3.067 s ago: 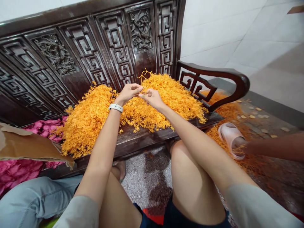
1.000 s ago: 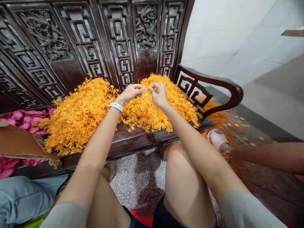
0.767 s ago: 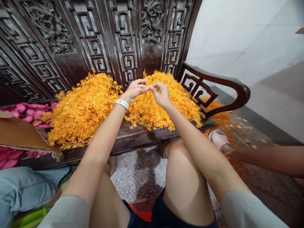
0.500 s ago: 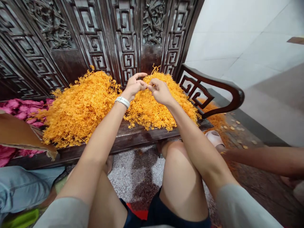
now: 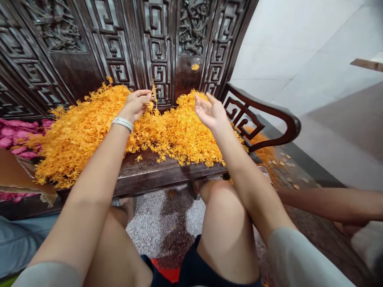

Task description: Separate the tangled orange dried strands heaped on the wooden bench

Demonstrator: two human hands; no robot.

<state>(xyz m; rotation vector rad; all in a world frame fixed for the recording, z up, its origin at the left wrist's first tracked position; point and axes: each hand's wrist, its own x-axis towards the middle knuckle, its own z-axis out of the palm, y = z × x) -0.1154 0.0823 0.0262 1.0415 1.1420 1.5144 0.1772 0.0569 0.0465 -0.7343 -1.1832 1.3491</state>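
My left hand, with a pale watch band at the wrist, pinches an orange artificial flower sprig whose stem points up. My right hand is open, fingers curved upward and apart, holding nothing. A small orange blossom is in mid-air above and left of its fingertips. Below and around my left hand lies a big heap of orange flower sprigs. A second heap of loose orange blossoms sits under and beside my right hand.
Both heaps rest on a dark wooden bench with a carved back and a curved armrest. Pink flowers and a cardboard piece are at the left. Another person's arm reaches in from the right.
My hands were together over the right heap and have parted. The left has moved left with the sprig; the right has opened, and a blossom now flies above it.
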